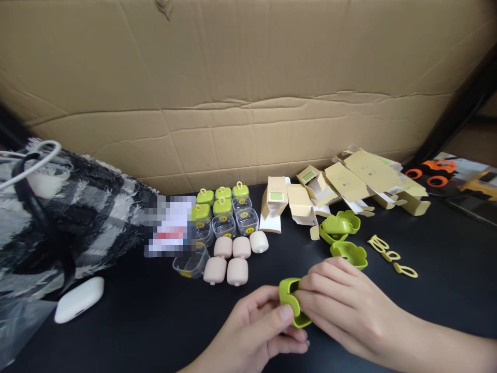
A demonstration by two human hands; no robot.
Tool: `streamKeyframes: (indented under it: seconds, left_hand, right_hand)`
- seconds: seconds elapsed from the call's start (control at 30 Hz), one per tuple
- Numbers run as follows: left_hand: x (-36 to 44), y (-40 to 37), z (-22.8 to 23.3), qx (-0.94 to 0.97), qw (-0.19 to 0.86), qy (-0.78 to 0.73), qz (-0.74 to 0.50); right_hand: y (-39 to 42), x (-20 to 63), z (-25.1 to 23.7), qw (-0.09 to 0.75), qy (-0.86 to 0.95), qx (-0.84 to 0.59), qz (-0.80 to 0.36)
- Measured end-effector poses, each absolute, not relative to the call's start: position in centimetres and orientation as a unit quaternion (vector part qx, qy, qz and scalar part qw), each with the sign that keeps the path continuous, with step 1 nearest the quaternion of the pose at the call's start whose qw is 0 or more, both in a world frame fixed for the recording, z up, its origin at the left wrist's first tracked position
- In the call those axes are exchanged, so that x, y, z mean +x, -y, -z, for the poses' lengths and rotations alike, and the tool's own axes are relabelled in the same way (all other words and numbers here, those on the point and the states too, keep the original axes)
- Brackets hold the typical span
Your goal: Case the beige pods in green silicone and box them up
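Both my hands hold one green clover-shaped plastic lid [290, 300] just above the black table [155, 331]. My left hand [258, 331] pinches its near edge with thumb and fingers. My right hand [341, 300] covers its right side with curled fingers. Just beyond my right hand lie more green lids [349, 254], two of them stacked [340, 226]. Several pale yellow loop pieces [391, 255] lie to the right of them.
Several small clear boxes with green lids [223, 210] and pink rounded blocks [233, 259] sit mid-table. Opened cardboard cartons [349, 184] lie behind, against a big cardboard wall [248, 88]. A plaid scarf [66, 217] and a white earbud case [79, 299] are at left.
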State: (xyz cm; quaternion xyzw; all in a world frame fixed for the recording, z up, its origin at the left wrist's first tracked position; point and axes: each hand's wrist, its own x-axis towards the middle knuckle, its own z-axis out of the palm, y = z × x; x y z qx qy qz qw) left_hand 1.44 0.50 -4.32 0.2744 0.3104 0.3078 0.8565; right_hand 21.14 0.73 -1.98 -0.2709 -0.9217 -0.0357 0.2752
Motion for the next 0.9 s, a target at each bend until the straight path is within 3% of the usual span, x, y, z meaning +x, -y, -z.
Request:
streamKeyframes:
  seconds: [0.1,0.2,0.4,0.57,0.9]
  left_hand:
    - [1.5,-0.5,4.6,0.278,0.857,-0.312,-0.302]
    - [1.4,-0.6,4.5,0.276,0.856,-0.317,-0.300]
    - [1.2,-0.6,4.6,0.255,0.877,-0.259,-0.313]
    - [1.1,0.0,3.9,0.300,0.854,-0.284,-0.315]
    - [1.4,0.7,3.6,0.404,0.786,-0.322,-0.339]
  right_hand:
    - [-0.6,21.0,2.2,0.269,0.922,-0.278,0.022]
    - [-0.6,21.0,1.7,0.275,0.914,-0.293,-0.065]
    - [-0.9,21.7,0.9,0.385,0.805,-0.381,-0.243]
    - [-1.0,21.4,1.4,0.302,0.740,-0.427,-0.422]
    - [-0.6,20.9,1.6,0.295,0.693,-0.456,-0.475]
